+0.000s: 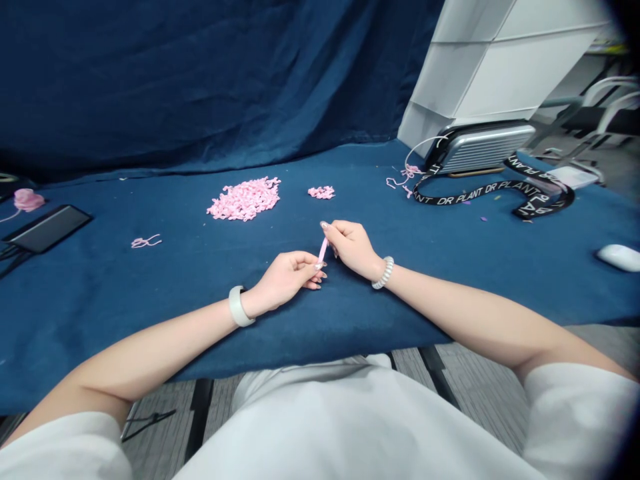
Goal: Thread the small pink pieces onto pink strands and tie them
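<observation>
Between my two hands a short, narrow pink strip (pixel 323 250) is stretched at a slant, just above the table's front part. My left hand (pixel 293 275) pinches its lower end between thumb and finger, the other fingers curled below. My right hand (pixel 351 247) pinches the upper end, with the fingertips partly hidden behind the thumb. Whether the strip is paper or ribbon I cannot tell. Beyond the hands lies a large heap of small pink folded pieces (pixel 245 199). A smaller cluster of similar pink pieces (pixel 321 193) sits to its right.
Blue cloth (pixel 175 293) covers the table. At left are a dark flat device (pixel 49 229), a pink ball (pixel 29 199) and thin pink strands (pixel 146 242). Rightward lie a silver ridged case (pixel 487 148), a black lettered strap (pixel 465 195) and a white mouse (pixel 619 257).
</observation>
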### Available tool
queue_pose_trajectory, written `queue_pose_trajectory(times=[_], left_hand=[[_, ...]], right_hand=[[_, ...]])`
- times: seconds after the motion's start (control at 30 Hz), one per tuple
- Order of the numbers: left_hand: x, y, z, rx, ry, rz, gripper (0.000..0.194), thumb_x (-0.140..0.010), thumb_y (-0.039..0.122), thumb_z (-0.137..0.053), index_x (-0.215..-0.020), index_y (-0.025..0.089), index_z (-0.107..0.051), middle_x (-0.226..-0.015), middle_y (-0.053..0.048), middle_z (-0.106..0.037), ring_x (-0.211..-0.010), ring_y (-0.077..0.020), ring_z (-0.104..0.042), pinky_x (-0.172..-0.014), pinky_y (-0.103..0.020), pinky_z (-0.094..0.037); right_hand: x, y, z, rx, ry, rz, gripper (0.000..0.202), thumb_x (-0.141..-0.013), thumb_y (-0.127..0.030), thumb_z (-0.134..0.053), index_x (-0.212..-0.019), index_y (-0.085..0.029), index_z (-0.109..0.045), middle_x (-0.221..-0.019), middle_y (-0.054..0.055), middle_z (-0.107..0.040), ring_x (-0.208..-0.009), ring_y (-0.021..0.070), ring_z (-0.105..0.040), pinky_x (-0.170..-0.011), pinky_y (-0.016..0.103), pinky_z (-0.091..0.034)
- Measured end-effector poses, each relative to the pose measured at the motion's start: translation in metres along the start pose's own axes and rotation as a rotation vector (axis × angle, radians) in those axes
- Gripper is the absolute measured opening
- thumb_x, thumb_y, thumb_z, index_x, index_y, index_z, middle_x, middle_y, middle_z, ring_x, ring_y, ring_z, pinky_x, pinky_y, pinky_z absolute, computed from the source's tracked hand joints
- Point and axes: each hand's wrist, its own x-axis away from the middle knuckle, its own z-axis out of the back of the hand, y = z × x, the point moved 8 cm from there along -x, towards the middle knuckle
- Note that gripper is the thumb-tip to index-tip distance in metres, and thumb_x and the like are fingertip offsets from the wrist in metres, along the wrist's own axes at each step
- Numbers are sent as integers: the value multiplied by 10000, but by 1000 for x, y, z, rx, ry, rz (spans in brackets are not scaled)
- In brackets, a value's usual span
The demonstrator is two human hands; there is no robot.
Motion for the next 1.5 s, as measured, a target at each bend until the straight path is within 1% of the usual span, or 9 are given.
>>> queue_pose_trajectory(times=[0.07, 0.23, 0.33, 0.47, 0.63, 0.8, 1.17, 1.33, 1.5], left_hand=[[4, 16, 1, -257, 2, -165, 256, -858, 345, -530, -896, 104, -605, -788, -80, -633, -675, -126, -582, -652, -252, -482], [31, 61, -6, -873, 133, -795, 185, -887, 225, -457, -833, 133, -608, -922, -105, -593, -890, -159, -532, -846, -292, -408], [41, 65, -14, -996, 131, -1035, 100, -841, 170, -512, -832, 141, -607, -1046, -121, -580, -974, -180, -522, -875, -321, -408], [46, 62, -17, -937, 56, -1178, 75, -793, 92, -551, -853, 132, -571, -1120, -120, -579, -955, -173, -542, -863, -341, -442], [47, 64, -13, -806, 30, -1196, 131, -784, 28, -539, -864, 132, -539, -1022, -92, -629, -926, -139, -576, -857, -303, -466], [50, 63, -14, -787, 20, -1218, 145, -776, 36, -560, -880, 136, -555, -995, -76, -657, -894, -128, -609, -838, -275, -482], [47, 67, -6, -644, 95, -1144, 107, -770, 52, -583, -847, 124, -599, -885, -73, -669, -867, -120, -631, -810, -234, -492], [35, 64, 5, -535, 143, -983, 59, -794, 84, -575, -794, 125, -617, -828, -58, -659, -806, -113, -620, -773, -227, -480], [14, 50, 24, -323, 216, -682, 157, -841, 239, -563, -798, 104, -631, -747, -56, -632, -618, -83, -558, -594, -192, -446]], right_hand=[[-1, 1, -1, 20, -8, -7, 799, -675, -780, -224, -708, -11, -436, -561, 7, -394, -528, -152, -232, -535, 2, -203], [1, -3, -10, 85, -108, 36, 777, -696, -750, -237, -694, 0, -439, -565, 3, -394, -524, -159, -237, -530, -11, -196], [4, -6, -19, 121, -197, 58, 763, -705, -733, -250, -692, 2, -453, -571, -4, -393, -514, -163, -225, -517, -9, -184], [8, -6, -27, 128, -295, 50, 773, -711, -735, -238, -718, -2, -485, -610, -7, -443, -522, -165, -262, -527, -20, -210], [10, -6, -32, 115, -385, 51, 784, -713, -739, -225, -737, -4, -498, -637, 0, -472, -523, -160, -277, -530, -16, -224], [13, -3, -40, 96, -490, 57, 789, -694, -761, -230, -732, -6, -456, -630, 1, -453, -526, -153, -287, -534, -13, -257], [11, -5, -39, 66, -480, 41, 761, -706, -742, -224, -785, -18, -443, -657, -2, -461, -527, -149, -308, -534, -19, -292], [8, -3, -35, 56, -411, 6, 784, -680, -767, -245, -834, -32, -470, -671, -1, -470, -537, -141, -336, -538, -11, -303], [4, 1, -30, 24, -327, -46, 790, -666, -774, -265, -872, -40, -473, -672, 2, -476, -533, -128, -361, -540, 1, -318]])
